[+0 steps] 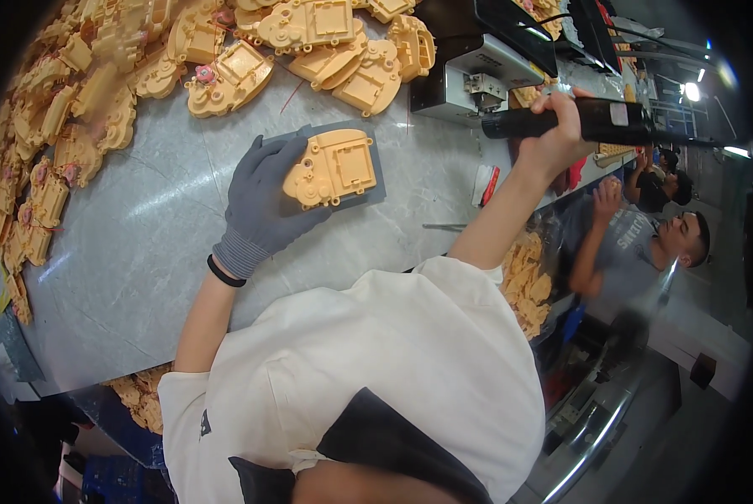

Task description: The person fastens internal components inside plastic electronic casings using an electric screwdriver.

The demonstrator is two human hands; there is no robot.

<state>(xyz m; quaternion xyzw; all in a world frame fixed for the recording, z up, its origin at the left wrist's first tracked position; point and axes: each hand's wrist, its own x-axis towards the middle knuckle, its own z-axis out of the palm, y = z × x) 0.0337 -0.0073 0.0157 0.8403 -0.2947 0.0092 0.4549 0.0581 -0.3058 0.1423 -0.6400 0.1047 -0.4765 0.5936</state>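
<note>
My left hand (263, 189), in a grey knitted glove with a black band at the wrist, holds a yellow-orange plastic housing (313, 178) by its left side. The housing lies flat, its rectangular recess facing up, on a dark grey pad (378, 190). Bare and raised at the upper right, my right hand (561, 126) is wrapped round a black electric screwdriver (612, 120). The tool lies almost level, its narrower end beside the front of a screw feeder (465, 80) with a metal mechanism. Whether a screw sits at its tip cannot be made out.
Many similar housings (309, 25) are heaped along the table's far and left sides, some with pink parts and red wires. A red-and-white tube (486, 185) and a thin metal tool (444, 226) lie right of the pad. A co-worker (629, 227) sits at the right.
</note>
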